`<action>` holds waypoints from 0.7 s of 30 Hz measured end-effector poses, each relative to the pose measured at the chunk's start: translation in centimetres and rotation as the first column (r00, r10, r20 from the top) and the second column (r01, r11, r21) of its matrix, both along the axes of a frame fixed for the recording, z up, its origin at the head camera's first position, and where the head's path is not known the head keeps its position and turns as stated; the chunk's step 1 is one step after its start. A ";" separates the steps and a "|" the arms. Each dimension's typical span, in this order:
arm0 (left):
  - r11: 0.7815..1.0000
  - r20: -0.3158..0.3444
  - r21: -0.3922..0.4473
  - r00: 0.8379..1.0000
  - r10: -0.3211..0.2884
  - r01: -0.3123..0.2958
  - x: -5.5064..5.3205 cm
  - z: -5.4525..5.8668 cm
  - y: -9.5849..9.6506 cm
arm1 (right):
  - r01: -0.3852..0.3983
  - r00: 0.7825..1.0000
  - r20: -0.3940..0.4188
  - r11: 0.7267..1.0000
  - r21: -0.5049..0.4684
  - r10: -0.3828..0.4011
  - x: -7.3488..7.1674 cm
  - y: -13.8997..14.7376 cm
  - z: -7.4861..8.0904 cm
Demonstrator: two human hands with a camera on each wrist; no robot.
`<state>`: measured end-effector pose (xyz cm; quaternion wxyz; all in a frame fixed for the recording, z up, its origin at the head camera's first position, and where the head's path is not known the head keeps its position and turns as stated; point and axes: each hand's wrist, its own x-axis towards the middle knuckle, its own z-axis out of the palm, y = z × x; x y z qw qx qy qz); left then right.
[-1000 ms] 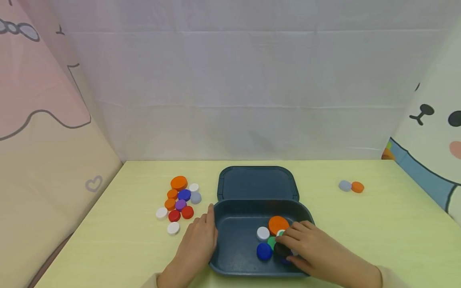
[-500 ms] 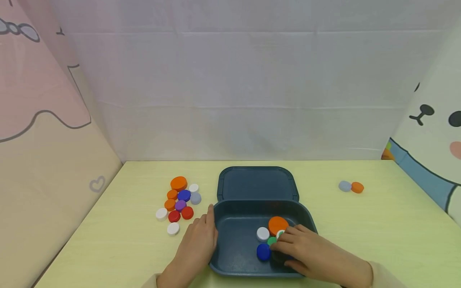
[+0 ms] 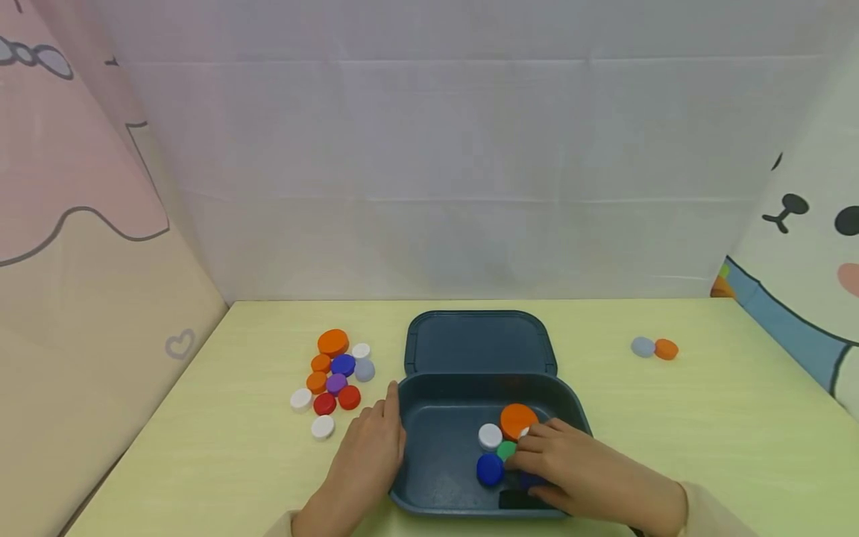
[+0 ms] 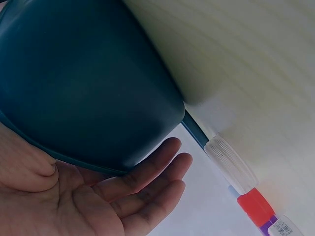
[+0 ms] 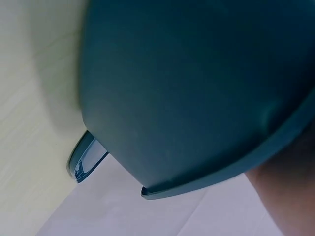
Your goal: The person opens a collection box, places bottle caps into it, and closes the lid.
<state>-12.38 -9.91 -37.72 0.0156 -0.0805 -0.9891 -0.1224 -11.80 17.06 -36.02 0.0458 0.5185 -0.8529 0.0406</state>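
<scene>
A dark blue plastic box (image 3: 439, 418) sits in front of me with bottle caps inside. My left hand (image 3: 369, 451) holds its left wall, thumb at the rim and fingers along the outside, also seen in the left wrist view. My right hand (image 3: 570, 462) reaches over the right rim with fingers and thumb around a dark blue cap (image 3: 532, 481), partly hidden. Just below that lies a black cap (image 3: 520, 500). Around the fingertips are a blue cap (image 3: 490, 470), a green cap (image 3: 506, 450), a white cap (image 3: 490, 436) and an orange cap (image 3: 518, 421). The right wrist view shows the box's outside.
Behind the box lies its matching lid (image 3: 479, 341). Several caps stand to the left on the table, including a large orange cap (image 3: 332, 343) and a red cap (image 3: 350, 397). Far right are a pale blue cap (image 3: 643, 347) and an orange cap (image 3: 666, 349).
My right hand has shifted slightly left within the box. The black cap has moved from between its fingers toward the box's near wall, and the dark blue cap shows there instead. The left hand stays put.
</scene>
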 end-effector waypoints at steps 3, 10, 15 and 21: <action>1.000 0.008 0.002 1.000 0.005 -0.005 0.0 0.0 0.0 | 0.004 1.000 -0.012 1.000 -0.016 -0.005 0.0 0.1 0.0; 1.000 0.020 -0.001 1.000 0.008 -0.008 0.0 0.0 0.0 | -0.029 0.991 -0.135 0.994 -0.107 0.014 -0.1 0.1 0.1; 1.000 0.031 0.004 0.999 0.007 -0.007 0.0 0.1 0.0 | -0.021 0.988 -0.157 0.989 -0.148 -0.003 -0.4 0.5 0.6; 1.000 0.021 0.004 1.000 0.007 -0.007 0.1 0.0 0.0 | 0.059 0.988 -0.136 0.987 -0.150 -0.080 -0.8 1.4 1.5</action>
